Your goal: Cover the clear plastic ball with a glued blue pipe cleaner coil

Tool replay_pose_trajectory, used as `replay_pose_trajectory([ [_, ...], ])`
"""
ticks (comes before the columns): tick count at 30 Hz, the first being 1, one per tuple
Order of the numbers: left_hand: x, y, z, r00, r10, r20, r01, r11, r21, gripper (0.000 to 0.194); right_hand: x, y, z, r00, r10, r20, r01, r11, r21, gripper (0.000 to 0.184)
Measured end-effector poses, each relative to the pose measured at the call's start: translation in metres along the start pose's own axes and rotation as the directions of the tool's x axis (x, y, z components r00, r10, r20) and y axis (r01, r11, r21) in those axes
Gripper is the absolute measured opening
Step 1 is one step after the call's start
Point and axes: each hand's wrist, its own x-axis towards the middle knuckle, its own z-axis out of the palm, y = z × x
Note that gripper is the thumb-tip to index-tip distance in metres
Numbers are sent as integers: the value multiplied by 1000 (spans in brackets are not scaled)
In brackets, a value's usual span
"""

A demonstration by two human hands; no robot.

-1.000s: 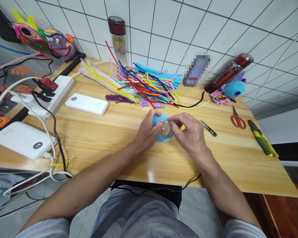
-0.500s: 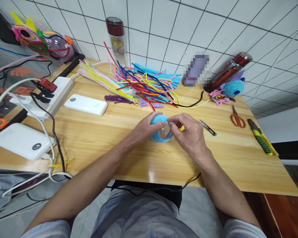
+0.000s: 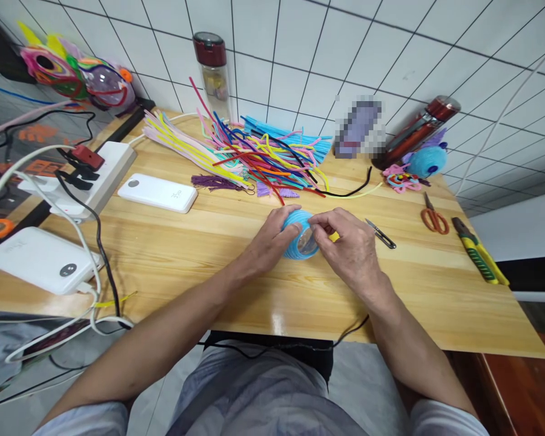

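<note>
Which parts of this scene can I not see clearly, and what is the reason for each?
All in the head view:
Blue coiled piece: left side covered by the left hand.
Yellow item: partly hidden by the right hand.
Purple object near the wall: pixelated.
Orange handle: cut off by the left edge.
Bottle: base behind colourful stems.

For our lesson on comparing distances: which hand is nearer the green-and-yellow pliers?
Right. The right hand is left of the pliers, with the snips between; the left hand is farther left, holding the blue coiled piece.
</note>
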Motion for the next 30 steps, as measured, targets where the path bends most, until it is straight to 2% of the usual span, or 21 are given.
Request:
replay_pose_trajectory([
  [4,0,-2,1,1000,-8,-2,8,999,-46,61,1,0,-2,1000,-19,3,19,1000,-4,19],
  [8,0,0,-1,999,-29,39,30,999,-31,78,0,2,-3,1000,-18,3,18,1000,-2,19],
  [10,-1,1,-2,997,-27,66,29,999,-19,80,-1,4,-4,1000,-6,10,6,1000,-6,20],
  [17,-2,2,-4,995,10,98,-14,999,36,72,-4,5,-4,999,37,17,-37,999,-3,19],
  [22,-2,4,-4,994,-19,105,16,999,36,74,-3,3,-5,999,43,24,-43,999,-7,19],
  [30,-2,4,-2,998,-38,41,36,998,54,65,-6,-2,-5,1000,3,13,-2,999,-35,15],
])
